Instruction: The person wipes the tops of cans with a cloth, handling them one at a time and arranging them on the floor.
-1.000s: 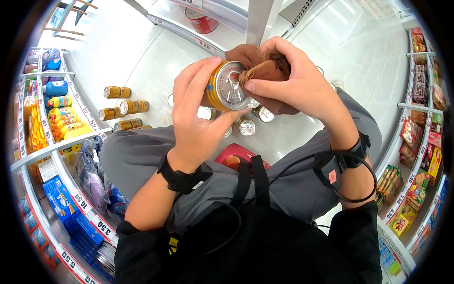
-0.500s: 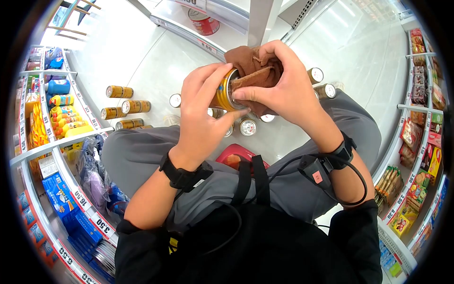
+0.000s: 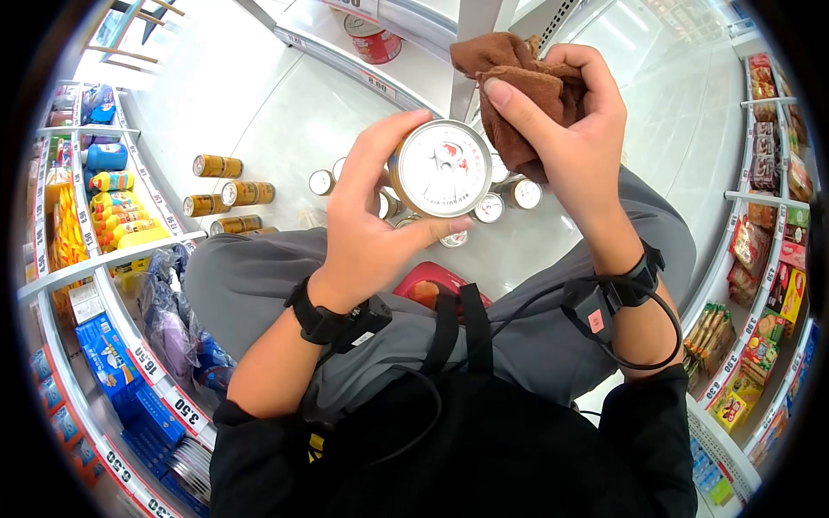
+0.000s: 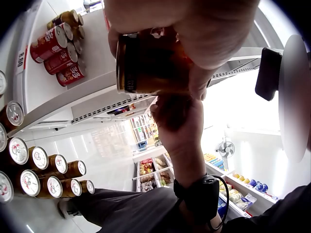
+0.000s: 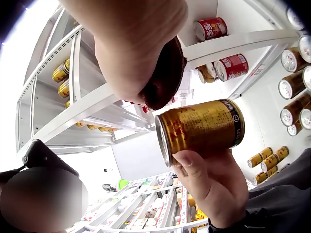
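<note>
A gold can [image 3: 442, 169] is gripped in the left hand [image 3: 367, 216], its silver top facing the head camera, with the thumb along its lower edge. Bunched in the right hand [image 3: 574, 129] is a brown cloth [image 3: 527, 95], held up to the right of the can and apart from it in the head view. The right wrist view shows the gold side of the can [image 5: 201, 127] above the left hand [image 5: 216, 187], and the cloth [image 5: 167, 75] under the right hand [image 5: 131, 53].
Several cans [image 3: 489, 207] stand on the floor beyond the legs; more gold cans [image 3: 248, 193] lie at the left. A shelf holding a red can [image 3: 373, 41] is ahead. Stocked shelves line the left and right sides. Red packaging [image 3: 429, 285] is between the legs.
The right hand has moved the cloth off the can top, up and to the right. The left hand has turned the can so its top faces the head camera.
</note>
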